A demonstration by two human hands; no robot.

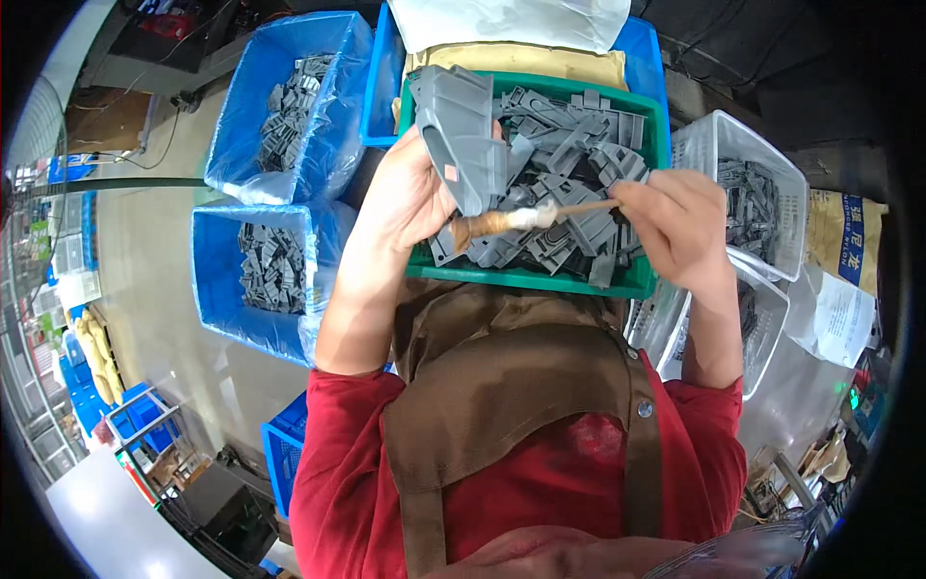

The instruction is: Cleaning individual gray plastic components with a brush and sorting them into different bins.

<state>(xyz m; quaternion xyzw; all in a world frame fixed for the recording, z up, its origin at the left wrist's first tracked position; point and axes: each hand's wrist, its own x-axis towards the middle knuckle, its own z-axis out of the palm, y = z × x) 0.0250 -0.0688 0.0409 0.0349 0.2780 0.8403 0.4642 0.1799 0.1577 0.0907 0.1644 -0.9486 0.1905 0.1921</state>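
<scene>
Upright in my left hand [410,193] is a large grey moulded plastic part [465,140], a small pinkish square on its side. The fingers close around its lower left edge. My right hand [680,227] pinches the thin end of a wooden stick [586,206]. The stick's thicker end is wrapped in white and brown and points left, just below the part; I cannot tell whether they touch. Both hands are over a green bin [540,281] heaped with similar loose grey plastic parts [569,145].
Two blue, plastic-lined bins [253,328] of small grey parts stand to the left. White baskets [786,159] with grey parts are on the right, beside a printed sack [849,217]. Behind the green bin lie a tan sack [540,60] and a white bag [511,21] over a blue crate.
</scene>
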